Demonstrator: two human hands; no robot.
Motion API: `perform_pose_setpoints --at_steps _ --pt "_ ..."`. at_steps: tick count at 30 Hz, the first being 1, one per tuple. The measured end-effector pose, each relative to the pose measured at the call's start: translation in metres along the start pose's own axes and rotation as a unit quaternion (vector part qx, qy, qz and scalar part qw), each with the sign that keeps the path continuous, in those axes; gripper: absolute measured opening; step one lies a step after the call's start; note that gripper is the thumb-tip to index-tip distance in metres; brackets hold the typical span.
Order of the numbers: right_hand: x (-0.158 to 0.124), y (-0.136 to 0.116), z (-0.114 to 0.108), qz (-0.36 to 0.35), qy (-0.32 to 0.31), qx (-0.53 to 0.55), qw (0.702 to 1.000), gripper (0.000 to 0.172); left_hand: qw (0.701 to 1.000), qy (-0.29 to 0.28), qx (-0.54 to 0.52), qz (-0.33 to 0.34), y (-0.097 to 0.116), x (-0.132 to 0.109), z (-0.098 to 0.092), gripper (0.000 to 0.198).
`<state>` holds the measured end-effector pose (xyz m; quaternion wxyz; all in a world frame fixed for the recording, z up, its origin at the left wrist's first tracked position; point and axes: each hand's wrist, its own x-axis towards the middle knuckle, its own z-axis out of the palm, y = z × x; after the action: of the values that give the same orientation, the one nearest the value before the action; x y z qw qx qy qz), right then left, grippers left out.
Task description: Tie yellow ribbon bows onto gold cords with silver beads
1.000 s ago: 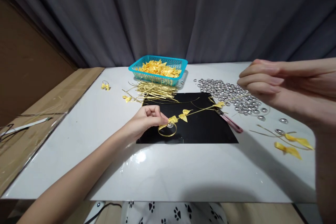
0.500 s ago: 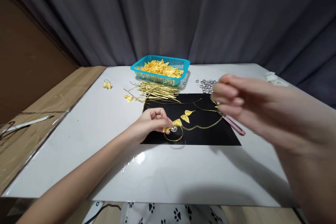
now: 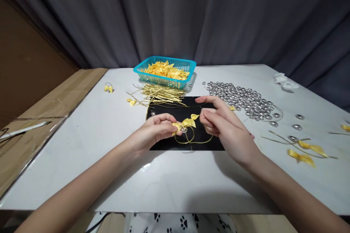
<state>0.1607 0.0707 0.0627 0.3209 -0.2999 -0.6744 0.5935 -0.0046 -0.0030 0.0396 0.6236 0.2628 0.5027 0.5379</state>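
Observation:
My left hand [image 3: 161, 127] pinches a yellow ribbon bow [image 3: 188, 122] with a silver bead [image 3: 184, 130] at its middle, above the black mat [image 3: 169, 145]. A gold cord [image 3: 203, 142] loops below the bow and runs toward my right hand [image 3: 218, 116]. My right hand is closed at the mat's right part, index finger partly extended; its fingertips hide what they grip. Another yellow bow [image 3: 194, 116] shows between the hands.
Behind the mat lie a pile of gold cords [image 3: 161, 93] and a teal basket [image 3: 193, 66] of yellow bows. Silver beads [image 3: 237, 96] spread at the right, near loose bows [image 3: 302, 157]. A small finished bow [image 3: 108, 88] sits at the left.
My right hand has come in from the right, lower and closer to my left hand, uncovering the beads and bows at the right. The cord now bends in a tighter loop below the held bow.

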Motion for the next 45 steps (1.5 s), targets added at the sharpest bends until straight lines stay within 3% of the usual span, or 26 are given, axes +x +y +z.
perform_pose_setpoints --at_steps 5,13,19,24,30,35,45 --pt "-0.001 0.007 -0.003 -0.081 0.001 -0.097 0.992 0.013 0.999 0.048 -0.004 -0.002 -0.002 0.001 -0.001 0.015" --pt "-0.009 0.019 -0.001 -0.123 0.006 -0.142 0.982 0.013 0.996 0.081 0.038 -0.015 -0.003 0.001 -0.001 0.015" --pt "-0.013 0.015 -0.005 -0.153 -0.067 -0.135 0.977 0.012 0.996 0.086 -0.004 -0.01 -0.001 -0.002 0.002 0.012" --pt "-0.013 0.02 0.004 -0.108 -0.085 -0.137 0.981 0.013 0.997 0.073 -0.01 -0.001 -0.001 -0.004 0.002 0.012" --pt "-0.011 0.028 0.018 -0.006 -0.018 -0.021 1.0 0.02 0.997 0.077 -0.023 -0.007 -0.004 -0.006 0.004 0.018" --pt "-0.012 0.027 0.021 0.005 0.027 0.0 1.0 0.02 0.997 0.06 -0.037 -0.011 -0.004 -0.006 0.005 0.02" --pt "-0.013 0.03 0.023 -0.001 0.033 0.0 0.999 0.016 0.998 0.059 -0.03 0.011 -0.004 -0.006 0.005 0.012"
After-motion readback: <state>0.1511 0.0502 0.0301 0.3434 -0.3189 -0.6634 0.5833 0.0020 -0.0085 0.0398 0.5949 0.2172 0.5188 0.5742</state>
